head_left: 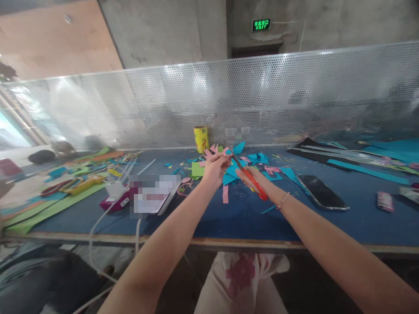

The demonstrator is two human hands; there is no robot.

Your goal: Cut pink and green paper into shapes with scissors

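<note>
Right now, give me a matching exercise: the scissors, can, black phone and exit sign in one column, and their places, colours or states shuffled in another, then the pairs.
Things:
1. Scissors
2. Can
3. Black phone
4. Exit sign

Descriptions:
A. Lying flat on the table
B. Lit green
C. In the right hand
D. Yellow, upright

Pairs: 1-C, 2-D, 3-A, 4-B.

From my end I see a bare left forearm (173,237) and a bare right forearm (327,235), the latter with a thin, pale bracelet (283,200) at its wrist. Lower down I make out cream-coloured clothing (209,290) bearing a dusky pink-red, flower-like patch (241,272).
</note>
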